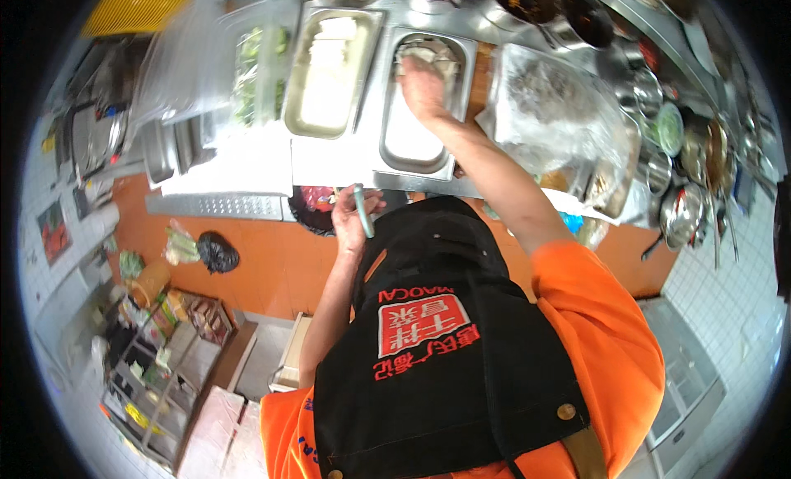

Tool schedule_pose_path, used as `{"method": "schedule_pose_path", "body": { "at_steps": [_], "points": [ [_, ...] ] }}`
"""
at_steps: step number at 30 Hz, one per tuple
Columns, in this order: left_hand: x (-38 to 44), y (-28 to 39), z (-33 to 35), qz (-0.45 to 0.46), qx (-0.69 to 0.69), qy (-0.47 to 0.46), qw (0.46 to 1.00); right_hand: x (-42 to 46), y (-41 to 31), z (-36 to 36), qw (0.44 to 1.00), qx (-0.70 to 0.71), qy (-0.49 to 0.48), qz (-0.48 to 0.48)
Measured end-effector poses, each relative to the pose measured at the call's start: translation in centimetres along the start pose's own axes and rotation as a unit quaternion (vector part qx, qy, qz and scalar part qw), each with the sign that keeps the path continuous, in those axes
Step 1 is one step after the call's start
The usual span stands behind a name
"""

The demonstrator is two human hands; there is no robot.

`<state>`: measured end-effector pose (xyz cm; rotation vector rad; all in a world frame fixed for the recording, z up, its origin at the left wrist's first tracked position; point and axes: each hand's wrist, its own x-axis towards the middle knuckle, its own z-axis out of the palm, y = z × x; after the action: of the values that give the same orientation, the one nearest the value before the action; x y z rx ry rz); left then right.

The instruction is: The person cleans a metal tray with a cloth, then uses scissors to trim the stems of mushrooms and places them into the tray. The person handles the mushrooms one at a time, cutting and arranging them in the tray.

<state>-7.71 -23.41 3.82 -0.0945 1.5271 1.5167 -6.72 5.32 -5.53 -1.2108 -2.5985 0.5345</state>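
Observation:
My left hand [352,222] is palm up near the counter's front edge, with a slim pale green tool [363,212], perhaps a handle, held across it. Its kind is unclear. My right hand [422,86] reaches into a steel pan [387,133], fingers down at sliced pale pieces with grey edges [446,55] at the far end. The fingertips are hidden, so a grip on a piece cannot be made out. Left of that pan stands another steel pan [296,102] with white pieces [334,40] in it; glare washes out its near part.
A black-lined bin [303,216] with red contents sits below the counter edge, by my left hand. Clear plastic covers greens [250,71] at the left. On the right lie a plastic-wrapped tray [544,102] and several pots [525,6]. A black bag [218,252] rests on the orange floor.

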Motion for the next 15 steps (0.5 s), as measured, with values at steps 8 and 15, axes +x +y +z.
{"method": "schedule_pose_path", "body": {
  "at_steps": [8,15],
  "points": [
    [-0.1,2.0,-1.8,-0.019,0.108,-0.085,0.99,-6.7,-1.1,-9.0,0.974,0.208,0.042,0.078],
    [0.7,4.0,2.4,-0.036,0.26,-0.325,0.909,-20.4,15.1,-19.9,0.911,0.109,0.277,0.287]
  ]
}}
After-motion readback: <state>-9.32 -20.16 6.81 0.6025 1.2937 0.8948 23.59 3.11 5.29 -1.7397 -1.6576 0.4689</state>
